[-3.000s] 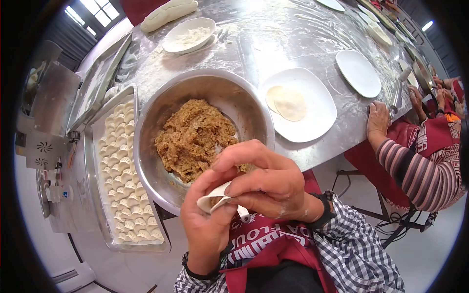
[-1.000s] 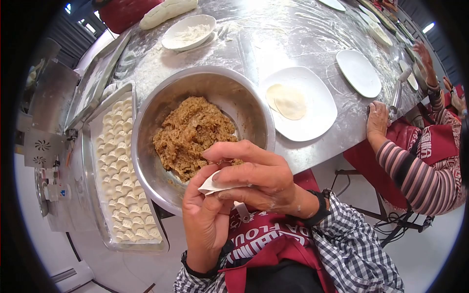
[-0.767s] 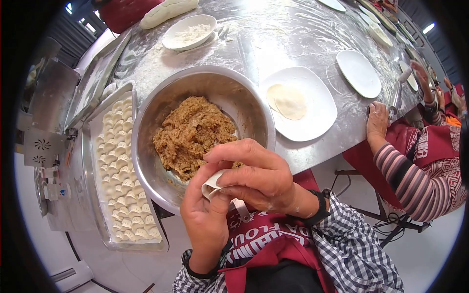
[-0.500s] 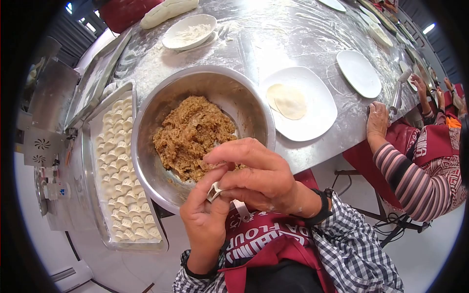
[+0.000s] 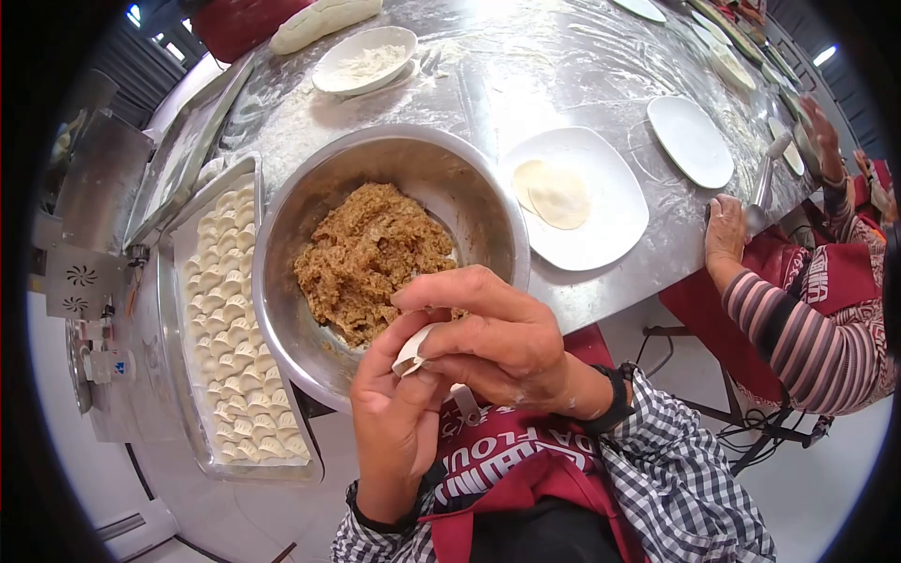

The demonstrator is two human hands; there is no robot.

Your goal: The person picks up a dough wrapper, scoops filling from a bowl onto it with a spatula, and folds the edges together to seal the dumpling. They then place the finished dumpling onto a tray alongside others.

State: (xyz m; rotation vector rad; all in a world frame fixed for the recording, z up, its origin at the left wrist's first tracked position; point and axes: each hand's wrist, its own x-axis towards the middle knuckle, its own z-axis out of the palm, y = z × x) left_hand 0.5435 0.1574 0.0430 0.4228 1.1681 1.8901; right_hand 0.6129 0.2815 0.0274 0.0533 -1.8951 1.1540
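A pale, folded dumpling (image 5: 411,351) is pinched between my two hands, over the near rim of a steel bowl (image 5: 282,310). Thumb and fingers of my left hand (image 5: 399,403) hold it from the left and below. My right hand (image 5: 507,342) presses its edge with thumb and bent fingers, the index finger arched above. Part of the dumpling is hidden behind these fingers. Brown minced filling (image 5: 371,258) lies heaped in the bowl. Right of the bowl, round dough wrappers (image 5: 560,197) overlap on a white plate (image 5: 605,239).
A metal tray (image 5: 314,464) of pleated dumplings (image 5: 249,375) stands left of the bowl. Behind are a dish of flour (image 5: 366,66) and a dough roll (image 5: 324,21). At the right, a co-worker's hand (image 5: 725,230) rests at the table edge beside another white plate (image 5: 690,141).
The dumpling has turned in my fingers and shows more of its pale side. My left hand has shifted slightly right and up. A co-worker's far hand has risen.
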